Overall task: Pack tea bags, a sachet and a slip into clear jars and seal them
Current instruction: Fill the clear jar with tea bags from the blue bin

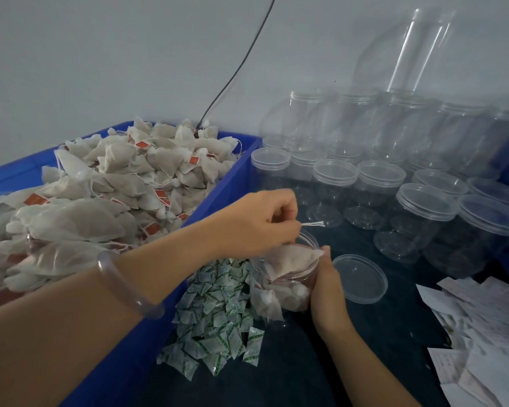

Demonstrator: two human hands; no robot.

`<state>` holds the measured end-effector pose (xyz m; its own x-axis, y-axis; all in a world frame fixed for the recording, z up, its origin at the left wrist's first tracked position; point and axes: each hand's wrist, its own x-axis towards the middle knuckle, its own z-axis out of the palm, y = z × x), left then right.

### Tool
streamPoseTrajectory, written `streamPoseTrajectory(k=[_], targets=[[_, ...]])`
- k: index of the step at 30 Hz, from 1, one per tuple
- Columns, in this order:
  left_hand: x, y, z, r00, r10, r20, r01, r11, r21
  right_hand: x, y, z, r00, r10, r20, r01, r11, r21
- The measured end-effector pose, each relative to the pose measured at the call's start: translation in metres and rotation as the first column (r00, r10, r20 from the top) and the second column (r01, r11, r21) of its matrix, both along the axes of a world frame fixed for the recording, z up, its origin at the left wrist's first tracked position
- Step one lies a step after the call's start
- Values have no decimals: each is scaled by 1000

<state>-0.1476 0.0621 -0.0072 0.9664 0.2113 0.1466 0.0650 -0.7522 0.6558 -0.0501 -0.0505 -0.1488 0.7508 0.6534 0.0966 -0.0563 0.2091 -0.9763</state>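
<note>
Head view: left hand [259, 221] pinches a thin white string [312, 224], its curled fingers hiding the grip. A mesh tea bag [294, 258] sits tilted in the mouth of the clear round jar [291, 289] at centre. Right hand [326, 286] wraps the jar's 3 o'clock side, fingertips hidden behind it. Flat clear lid [360, 279] lies at 3 o'clock, crinkly sachets [218, 312] at 7, and blurred paper slips [476, 318], cut off, at 4.

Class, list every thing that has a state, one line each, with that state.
Held jar: open, partly filled with tea bags.
Loose lid: off, on the table.
Crate: heaped with tea bags.
Back jars: lidded, empty.
Left hand: pinching a string.
Right hand: gripping the jar.
</note>
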Motion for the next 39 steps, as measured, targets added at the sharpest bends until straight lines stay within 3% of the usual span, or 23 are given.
streamPoseTrajectory(k=[3,5,7,9,11,13,15,17,18,20,22,25,33,35,39], targets=[[0,8,4,986,67,151,-71,997,18,-1,-1,1,999,-29,17,29,1000,-4],[-1,14,9,951,135,278,-125,991,-56,-1,-1,2,998,-30,52,31,999,-21],[-2,18,13,938,147,313,-109,985,-135,-2,-1,3,998,-31,54,32,999,-24],[-5,13,11,979,81,185,-58,990,-127,-3,-1,3,998,-36,45,37,999,-18],[-8,3,6,998,-24,-57,26,999,26,-2,0,1,999,-35,25,35,999,-8],[-7,1,5,984,-75,-162,100,984,148,0,0,-1,999,-27,17,27,1000,-14],[-7,12,14,999,-30,-17,33,988,151,0,1,0,1000,-9,-8,9,1000,-11],[-10,39,23,969,159,189,-182,977,112,-1,1,1,1000,3,-23,-3,1000,-10],[-12,56,23,940,263,217,-298,943,147,-1,1,2,1000,4,-25,-5,1000,-8],[-22,91,13,902,431,17,-406,837,367,-2,1,2,1000,3,-30,-3,1000,-2],[-34,112,-6,761,557,-332,-296,754,587,-2,0,1,999,-11,-33,11,1000,6],[-40,122,-17,608,547,-575,-178,800,573,-4,0,1,1000,-22,-17,22,1000,10],[-36,106,-2,513,518,-684,-119,833,540,-6,-1,5,1000,0,-29,1,1000,4],[-37,109,-4,547,487,-681,-110,848,518,-7,-1,7,1000,14,-26,-14,1000,-10],[-36,118,-8,710,419,-566,-164,880,446,-8,-2,8,999,20,-25,-20,1000,-1]])
